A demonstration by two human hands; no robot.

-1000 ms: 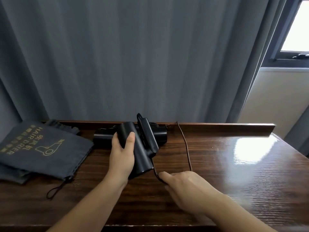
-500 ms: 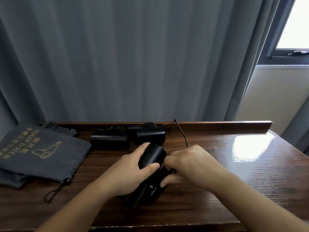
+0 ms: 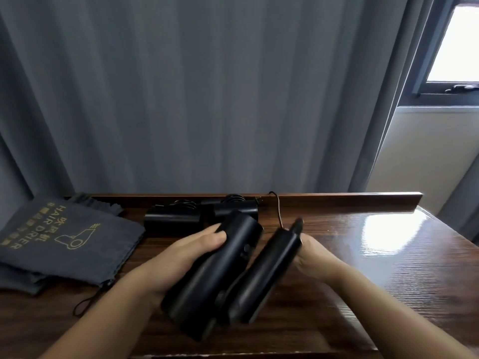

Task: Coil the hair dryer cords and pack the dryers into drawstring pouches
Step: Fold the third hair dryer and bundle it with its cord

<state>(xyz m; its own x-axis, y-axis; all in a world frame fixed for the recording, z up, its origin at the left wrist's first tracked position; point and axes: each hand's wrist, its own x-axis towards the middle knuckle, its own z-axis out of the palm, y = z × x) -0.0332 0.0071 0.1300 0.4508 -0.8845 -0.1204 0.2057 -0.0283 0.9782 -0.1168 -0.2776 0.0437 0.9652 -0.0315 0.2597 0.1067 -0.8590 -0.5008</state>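
Packing not begun | desk | pouches flat, unfilled, left edge | two dryers wait at back edge | third dryer mid-desk, left hand fingers curled round barrel, right hand holds folding handle | cord uncoiled

Black hair dryer, grey gold-printed pouch, brown wood-grain table

Open polished table stretches to the right. To the left, stacked grey pouches fill the corner, one drawstring loop trailing forward. Two black dryers block the back rail, and a thin cord, possibly loose, crosses beside them.
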